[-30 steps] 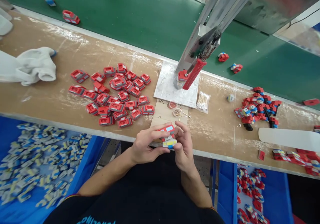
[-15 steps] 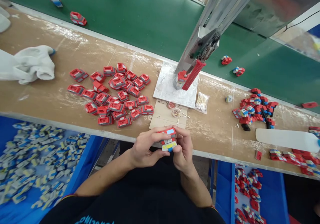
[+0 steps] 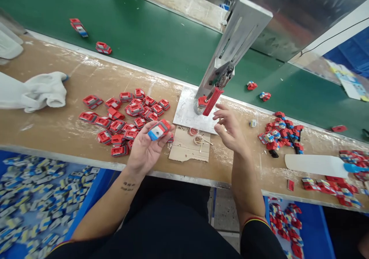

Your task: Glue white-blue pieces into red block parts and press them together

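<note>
In my upturned left hand (image 3: pixel 145 151) lies a toy vehicle piece (image 3: pixel 159 130) in red, white and blue, with the fingertips and thumb around it. My right hand (image 3: pixel 230 132) is raised with spread, bent fingers and holds nothing. It hovers beside the red lever (image 3: pixel 213 102) of an upright metal clamp press (image 3: pixel 221 74), apart from it as far as I can tell. Under the press head, a small red part (image 3: pixel 201 100) sits in the fixture above a metal base plate (image 3: pixel 183 112). To the left, several red toy bodies (image 3: pixel 117 126) lie in a loose group.
A cardboard piece (image 3: pixel 184 147) with small round dishes and cotton swabs lies before the plate. Red-blue pieces (image 3: pixel 284 130) and a white bottle (image 3: pixel 314 164) are on the right. A white cloth (image 3: pixel 47 93) lies left. Blue bins (image 3: pixel 108 178) stand below; a green conveyor (image 3: pixel 161 32) runs behind.
My hands have separated. The left has carried the toy piece left and forward, and the right has let go and moved towards the press lever. The view has shifted too.
</note>
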The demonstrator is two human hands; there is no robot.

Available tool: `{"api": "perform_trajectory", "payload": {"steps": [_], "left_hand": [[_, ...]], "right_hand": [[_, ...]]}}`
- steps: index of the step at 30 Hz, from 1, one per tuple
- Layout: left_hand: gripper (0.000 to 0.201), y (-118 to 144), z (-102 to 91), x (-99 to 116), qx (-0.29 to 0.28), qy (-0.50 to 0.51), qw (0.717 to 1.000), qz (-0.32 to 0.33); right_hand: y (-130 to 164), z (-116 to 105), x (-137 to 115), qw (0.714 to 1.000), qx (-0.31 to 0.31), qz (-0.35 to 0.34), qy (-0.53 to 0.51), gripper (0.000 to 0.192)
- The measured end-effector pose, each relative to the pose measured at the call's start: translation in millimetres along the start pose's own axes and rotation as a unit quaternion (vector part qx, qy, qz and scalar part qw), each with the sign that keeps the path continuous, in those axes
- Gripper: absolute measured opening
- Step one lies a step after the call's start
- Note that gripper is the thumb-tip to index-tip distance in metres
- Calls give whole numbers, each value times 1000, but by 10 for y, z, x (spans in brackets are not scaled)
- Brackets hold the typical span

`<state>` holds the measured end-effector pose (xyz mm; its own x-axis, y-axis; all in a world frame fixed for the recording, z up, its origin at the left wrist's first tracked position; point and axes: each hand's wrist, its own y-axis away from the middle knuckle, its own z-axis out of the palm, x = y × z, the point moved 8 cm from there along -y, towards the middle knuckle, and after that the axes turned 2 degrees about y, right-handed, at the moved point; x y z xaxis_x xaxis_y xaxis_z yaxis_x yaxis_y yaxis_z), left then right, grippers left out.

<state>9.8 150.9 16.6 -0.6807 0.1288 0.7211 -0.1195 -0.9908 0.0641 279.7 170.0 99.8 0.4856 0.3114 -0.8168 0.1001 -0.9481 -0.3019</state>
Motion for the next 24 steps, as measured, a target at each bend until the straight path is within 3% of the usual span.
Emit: {"api": "perform_trajectory", "payload": {"steps": [2, 5, 7, 11, 14, 17, 19, 21, 24], "left_hand": [[49, 33, -77, 52, 27, 42, 998, -25], [47, 171, -271, 114, 64, 89, 993, -36], [44, 257, -419, 120, 81, 114, 989, -42], [32, 303, -575, 77, 88, 140, 984, -67], [40, 284, -547, 62, 91, 140, 983, -78], [49, 288, -485, 93, 90, 126, 985, -69], [52, 293, -475, 134, 96, 107, 988, -54], [54, 277, -476, 174, 107, 82, 990, -41], [55, 198, -414, 224, 108, 40, 993, -32]], "right_hand": [[-125, 99, -55, 994, -107, -14, 0, 37], [-169, 77, -244, 985, -163, -45, -26, 37], [-249, -73, -445, 987, -133, -59, -75, 47], [-694, -542, -1013, 980, 28, -122, -155, 79], [-956, -774, -1232, 959, 104, -177, -196, 61], [-763, -907, -974, 941, 231, -216, -118, 22], [-524, -808, -569, 941, 280, -188, -15, 28], [-405, -546, -62, 962, 246, -117, 21, 29], [-441, 10, 675, 990, 105, 81, 57, 49]]}}
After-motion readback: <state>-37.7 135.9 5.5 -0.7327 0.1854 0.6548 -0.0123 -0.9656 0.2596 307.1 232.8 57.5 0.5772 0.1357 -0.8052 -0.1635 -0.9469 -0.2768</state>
